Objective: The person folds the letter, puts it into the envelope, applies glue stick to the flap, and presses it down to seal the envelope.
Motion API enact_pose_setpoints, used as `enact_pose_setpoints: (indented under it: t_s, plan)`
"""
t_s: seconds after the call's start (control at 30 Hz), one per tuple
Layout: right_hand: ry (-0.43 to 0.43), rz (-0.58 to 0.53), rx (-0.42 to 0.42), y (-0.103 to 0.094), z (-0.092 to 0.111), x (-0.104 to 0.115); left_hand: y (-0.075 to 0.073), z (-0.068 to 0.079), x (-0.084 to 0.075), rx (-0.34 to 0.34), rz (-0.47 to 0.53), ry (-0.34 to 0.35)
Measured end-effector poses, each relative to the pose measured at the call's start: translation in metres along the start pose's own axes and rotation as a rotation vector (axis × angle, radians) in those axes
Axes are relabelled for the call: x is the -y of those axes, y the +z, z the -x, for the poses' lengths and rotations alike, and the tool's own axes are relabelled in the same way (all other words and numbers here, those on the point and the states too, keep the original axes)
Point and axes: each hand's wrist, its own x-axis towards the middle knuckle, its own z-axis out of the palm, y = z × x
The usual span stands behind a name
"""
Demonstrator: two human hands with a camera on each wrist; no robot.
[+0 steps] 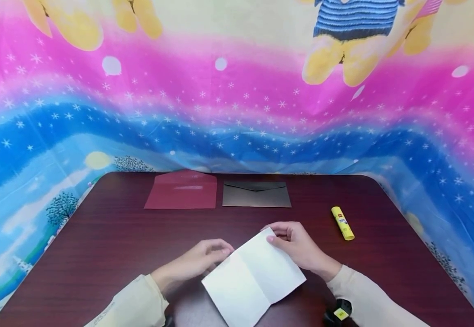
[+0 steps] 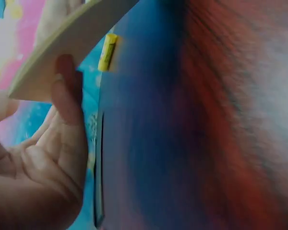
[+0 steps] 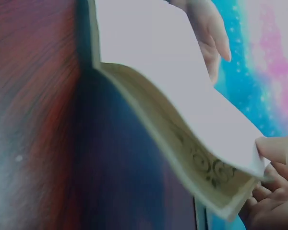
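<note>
A white folded sheet of paper (image 1: pixel 257 277) is held tilted above the table, a crease across its middle. My right hand (image 1: pixel 298 245) pinches its upper right corner, thumb on the upper face and fingers beneath. Beside the paper's left edge is my left hand (image 1: pixel 204 259), its fingers loosely extended. The left wrist view shows left-hand fingers (image 2: pixel 67 91) against the paper's underside. In the right wrist view the paper's layers (image 3: pixel 182 86) gap apart, and a dark scroll pattern (image 3: pixel 209 165) shows on the cream inner side.
At the table's far edge lie a red envelope (image 1: pixel 183 195) with its flap up and a dark grey envelope (image 1: pixel 257 197) with its flap down. A yellow glue stick (image 1: pixel 342 223) lies to the right on the dark wooden table (image 1: pixel 138 231). A printed cloth (image 1: pixel 237 100) hangs behind.
</note>
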Motion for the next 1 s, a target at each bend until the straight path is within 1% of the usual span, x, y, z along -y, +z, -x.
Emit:
enact_pose_setpoints:
  t_s: [0.07, 0.13, 0.2, 0.27, 0.37, 0.47, 0.6, 0.7, 0.77, 0.83, 0.9, 1.0]
  plan:
    - [-0.024, 0.044, 0.014, 0.006, -0.003, 0.005, 0.006, -0.004, -0.002, 0.074, -0.055, 0.025]
    - [-0.040, 0.087, 0.025, 0.012, -0.005, 0.010, 0.011, -0.006, -0.004, 0.127, -0.095, 0.050]
    - [-0.046, 0.116, 0.031, 0.016, -0.008, 0.014, 0.014, -0.007, -0.005, 0.152, -0.125, 0.070]
    - [-0.051, 0.139, 0.029, 0.019, -0.010, 0.017, 0.017, -0.007, -0.004, 0.145, -0.134, 0.084]
    - [-0.046, 0.160, 0.015, 0.017, -0.012, 0.018, 0.017, -0.006, -0.002, 0.101, -0.141, 0.097]
    - [-0.046, 0.161, -0.009, 0.011, -0.011, 0.014, 0.016, -0.003, 0.002, 0.035, -0.131, 0.094]
    - [-0.049, 0.143, -0.053, 0.000, -0.008, 0.008, 0.011, 0.001, 0.005, -0.086, -0.191, 0.103]
    - [-0.027, 0.129, -0.103, -0.006, -0.005, 0.005, 0.009, 0.002, 0.005, -0.157, -0.224, 0.119]
    - [-0.003, 0.118, -0.132, -0.008, -0.003, 0.004, 0.009, 0.002, 0.005, -0.198, -0.210, 0.130]
    - [0.024, 0.108, -0.148, -0.008, -0.001, 0.004, 0.010, 0.001, 0.004, -0.237, -0.175, 0.130]
    - [0.044, 0.102, -0.141, -0.008, 0.000, 0.002, 0.011, -0.001, 0.003, -0.282, -0.132, 0.129]
    - [0.072, 0.064, -0.086, -0.004, 0.001, -0.001, 0.014, -0.004, 0.002, -0.327, -0.049, 0.123]
